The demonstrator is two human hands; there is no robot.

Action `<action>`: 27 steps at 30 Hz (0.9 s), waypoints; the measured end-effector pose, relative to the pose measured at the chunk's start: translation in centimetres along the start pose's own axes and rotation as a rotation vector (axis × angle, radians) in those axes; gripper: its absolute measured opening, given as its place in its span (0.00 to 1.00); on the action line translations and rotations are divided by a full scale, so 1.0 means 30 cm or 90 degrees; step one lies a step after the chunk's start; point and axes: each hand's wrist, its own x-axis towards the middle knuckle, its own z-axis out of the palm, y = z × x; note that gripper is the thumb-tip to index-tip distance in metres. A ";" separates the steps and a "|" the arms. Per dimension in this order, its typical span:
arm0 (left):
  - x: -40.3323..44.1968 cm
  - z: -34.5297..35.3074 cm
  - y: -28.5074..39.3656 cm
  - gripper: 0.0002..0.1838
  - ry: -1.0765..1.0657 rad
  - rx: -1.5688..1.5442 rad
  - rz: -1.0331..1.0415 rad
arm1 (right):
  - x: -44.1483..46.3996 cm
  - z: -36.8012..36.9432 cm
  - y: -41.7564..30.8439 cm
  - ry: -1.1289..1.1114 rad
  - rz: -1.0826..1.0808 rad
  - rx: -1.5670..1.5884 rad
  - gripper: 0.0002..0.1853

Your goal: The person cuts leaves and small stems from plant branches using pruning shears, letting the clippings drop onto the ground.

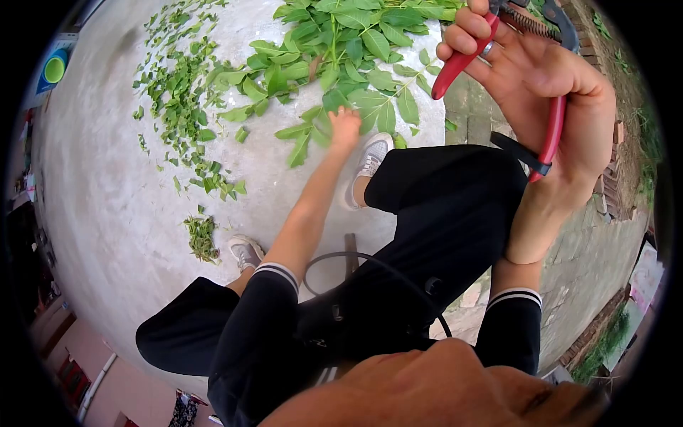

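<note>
My right hand is raised at the upper right, wrapped around pruning shears with red handles. The handles are spread apart, a coil spring shows between them, and a black strap hangs from one handle end. The blades run out of view at the top. Low over the ground, my left hand reaches into the green leaves, its fingers closed around a leafy sprig. The exact grip point is hidden among the leaves. A large heap of leafy branches lies just beyond this hand.
Cut leaf pieces lie scattered over the pale concrete on the left. A small clump of cut stems lies near one shoe. A black cable loops across my lap. Brick paving runs along the right.
</note>
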 end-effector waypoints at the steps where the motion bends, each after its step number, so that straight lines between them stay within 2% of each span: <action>1: 0.002 0.010 -0.021 0.07 -0.035 0.011 0.003 | -0.005 0.023 0.010 0.037 -0.033 0.094 0.21; 2: -0.002 0.020 -0.042 0.07 -0.071 0.024 0.006 | -0.007 0.069 0.002 0.131 -0.015 0.078 0.20; 5: -0.039 -0.013 -0.095 0.08 -0.047 -0.185 -0.111 | -0.016 0.028 -0.006 0.088 0.024 0.135 0.20; 8: -0.092 -0.197 -0.088 0.09 -0.082 -0.188 -0.196 | -0.021 0.012 0.000 0.065 0.025 0.139 0.21; 10: -0.117 -0.212 -0.082 0.15 -0.034 -0.192 -0.120 | -0.019 0.006 0.004 0.012 0.003 0.149 0.22; 12: -0.124 -0.211 -0.061 0.20 -0.024 -0.170 -0.037 | -0.015 0.022 0.002 0.036 0.001 0.132 0.22; 15: -0.105 -0.136 0.004 0.25 -0.049 -0.085 0.078 | -0.009 0.069 0.003 0.171 0.019 0.075 0.21; 17: -0.101 -0.005 0.012 0.25 -0.049 -0.011 0.111 | 0.003 0.039 0.030 0.180 0.019 0.085 0.21; 20: -0.078 0.015 0.004 0.23 -0.082 -0.065 -0.089 | 0.008 -0.038 0.050 0.150 0.033 0.100 0.19; 22: -0.086 -0.035 -0.031 0.22 0.006 -0.137 -0.206 | -0.011 -0.055 0.028 0.100 0.042 0.161 0.18; 23: -0.095 -0.064 -0.036 0.22 0.049 -0.171 -0.265 | -0.007 -0.077 0.035 0.138 0.040 0.132 0.17; 26: -0.126 -0.160 0.007 0.20 0.079 -0.026 -0.321 | -0.013 -0.101 0.030 0.203 0.012 0.081 0.15; 27: -0.136 -0.186 0.037 0.20 0.096 0.023 -0.276 | -0.022 -0.097 0.023 0.216 -0.001 0.071 0.15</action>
